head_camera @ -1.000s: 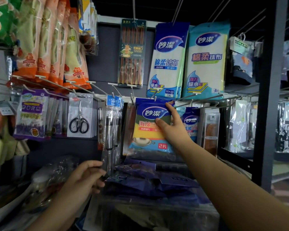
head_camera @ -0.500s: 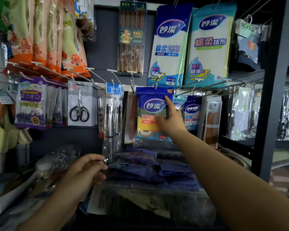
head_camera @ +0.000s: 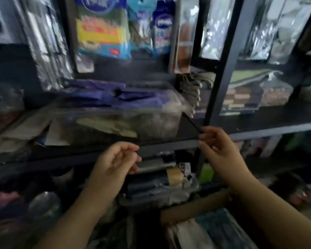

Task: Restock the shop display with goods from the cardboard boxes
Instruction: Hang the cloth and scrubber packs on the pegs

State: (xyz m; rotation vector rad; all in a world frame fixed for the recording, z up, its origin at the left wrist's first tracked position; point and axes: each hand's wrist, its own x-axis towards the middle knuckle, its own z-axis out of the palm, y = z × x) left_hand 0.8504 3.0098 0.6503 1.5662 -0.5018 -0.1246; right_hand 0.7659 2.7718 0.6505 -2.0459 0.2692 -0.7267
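While the dark shelving [head_camera: 169, 147] fills the upper and middle frame with the hung sponge pack [head_camera: 102, 29] at upper centre, the cardboard box [head_camera: 192, 210] of stock lies at the bottom of the frame, below and just right of centre. That puts it beneath both your hands, its brown near wall running left to right and rising a little at the right. Your right hand [head_camera: 221, 151], at centre right, looks the nearer one to the box; your left hand [head_camera: 117, 159] hangs lower centre, and both show loosely curled fingers holding nothing, though blur softens the fingertips.
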